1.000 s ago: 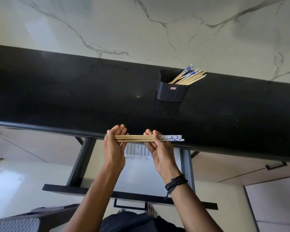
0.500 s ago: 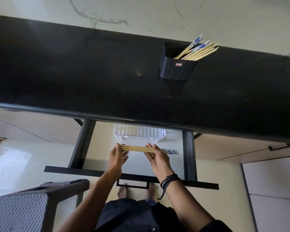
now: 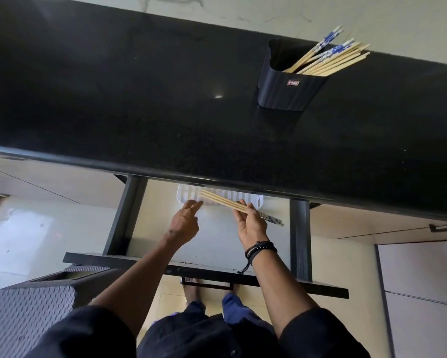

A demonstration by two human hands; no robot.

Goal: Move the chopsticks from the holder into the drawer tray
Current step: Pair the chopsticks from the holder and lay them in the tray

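Drawer (image 3: 298, 236) open under black counter (image 3: 139, 112), whose edge hides part of the tray (image 3: 185, 193).
Right hand (image 3: 251, 223) pinches chopsticks (image 3: 221, 202); left hand (image 3: 185, 220) loose, empty, perhaps touching tray.

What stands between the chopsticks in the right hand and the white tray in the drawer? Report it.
Nothing visible. The chopsticks held by the right hand already reach over the white tray. The left hand sits at the tray's front edge beside their tips; the countertop overhangs its back.
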